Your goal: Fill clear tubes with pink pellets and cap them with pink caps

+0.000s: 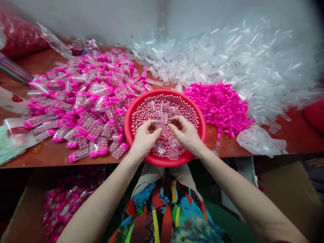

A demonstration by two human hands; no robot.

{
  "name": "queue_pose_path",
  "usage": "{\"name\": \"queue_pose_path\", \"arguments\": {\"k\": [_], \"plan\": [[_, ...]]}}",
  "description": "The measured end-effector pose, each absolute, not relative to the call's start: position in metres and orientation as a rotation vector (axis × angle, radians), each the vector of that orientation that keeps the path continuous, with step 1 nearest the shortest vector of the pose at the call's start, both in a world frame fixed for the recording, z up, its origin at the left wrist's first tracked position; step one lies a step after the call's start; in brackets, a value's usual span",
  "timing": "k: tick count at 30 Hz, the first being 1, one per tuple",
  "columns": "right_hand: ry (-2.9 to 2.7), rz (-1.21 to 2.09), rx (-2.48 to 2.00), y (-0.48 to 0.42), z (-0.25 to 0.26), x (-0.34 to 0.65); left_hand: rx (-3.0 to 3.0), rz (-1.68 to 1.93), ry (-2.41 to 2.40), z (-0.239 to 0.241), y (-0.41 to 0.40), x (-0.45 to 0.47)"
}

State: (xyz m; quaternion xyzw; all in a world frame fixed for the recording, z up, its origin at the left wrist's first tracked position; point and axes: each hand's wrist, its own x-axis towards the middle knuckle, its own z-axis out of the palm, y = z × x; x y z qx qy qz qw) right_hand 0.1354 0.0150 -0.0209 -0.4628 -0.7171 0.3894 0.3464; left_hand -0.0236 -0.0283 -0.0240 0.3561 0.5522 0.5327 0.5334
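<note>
In the head view, a red basin [127, 126] holds many small round pink beads [141, 116], with several clear plastic tubes lying among them. Over the middle of the basin my left hand [145, 137] pinches a small clear plastic tube [159, 124] between thumb and fingers. My right hand [186, 135] faces it from the other side, thumb and forefinger closed at the right end of the clear plastic. Whether both hands grip one tube or two is hard to make out. Near the basin's front lies another clear tube [173, 153].
Left of the basin is a big heap of bead-filled tubes with pink caps [86, 104]. To the right are a pile of loose pink caps [222, 108] and a large mound of clear tubes [227, 57]. A clear plastic bag [260, 140] lies at the table's [303, 135] front edge.
</note>
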Motion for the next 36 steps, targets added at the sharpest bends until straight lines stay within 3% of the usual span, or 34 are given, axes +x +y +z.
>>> {"name": "queue_pose_path", "arguments": {"k": [8,15,21,25,32,36], "plan": [[-2.326,0.642,-0.958,0.016,-0.023,0.131,0.720,1.255,1.359,-0.024,-0.028,-0.019],[-2.371,0.586,-0.951,0.018,-0.014,0.139,1.131,1.319,1.547,-0.026,-0.029,-0.019],[-2.608,0.282,-0.864,0.011,-0.003,0.138,1.287,1.218,1.640,-0.022,-0.030,-0.020],[-2.800,0.105,-0.747,0.010,0.000,0.143,1.098,1.147,1.378,-0.019,-0.030,-0.025],[-2.855,0.193,-0.665,0.028,-0.016,0.140,0.810,1.157,1.333,-0.021,-0.026,-0.024],[-2.961,0.206,-0.942,0.042,-0.015,0.138,0.795,1.533,1.459,-0.018,-0.027,-0.034]]}}
